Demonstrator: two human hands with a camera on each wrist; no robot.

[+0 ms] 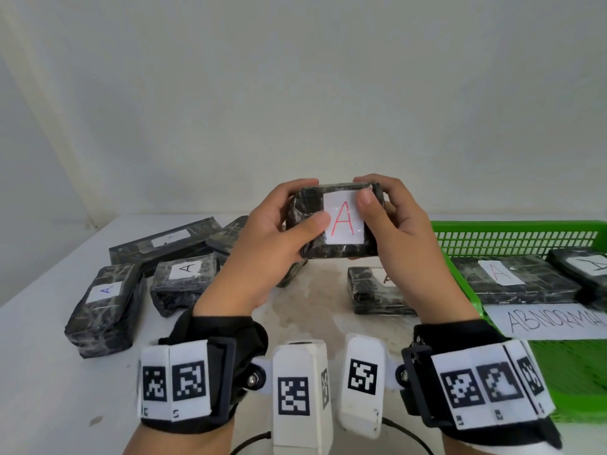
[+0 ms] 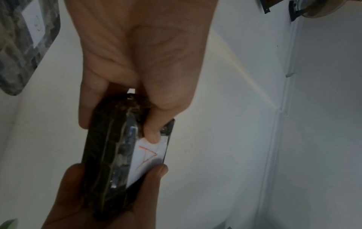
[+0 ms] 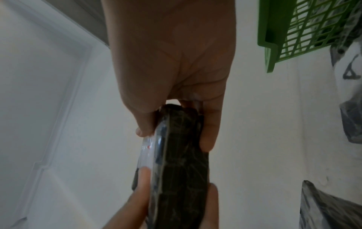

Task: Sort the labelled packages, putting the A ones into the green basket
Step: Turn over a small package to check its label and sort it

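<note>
I hold a dark plastic-wrapped package [image 1: 341, 221] up above the table with both hands; its white label faces me and bears a red A. My left hand [image 1: 307, 203] grips its left end, thumb on the front. My right hand [image 1: 364, 188] grips the right end, thumb on the label's corner. The left wrist view shows the package [image 2: 109, 155] edge-on, my left hand [image 2: 119, 128] pinching it. In the right wrist view my right hand [image 3: 175, 137] pinches the package [image 3: 182, 170]. The green basket [image 1: 512, 231] stands at the right, holding a red-A package [image 1: 499, 274] and a second package [image 1: 584, 267].
Several wrapped packages lie on the white table [image 1: 49, 372]: two A-labelled ones at the left [image 1: 105, 300] [image 1: 184, 277], a long one [image 1: 164, 244] behind them, and one [image 1: 374, 290] half hidden under my right wrist. A paper reading ABNORMAL [image 1: 555, 320] lies in the basket.
</note>
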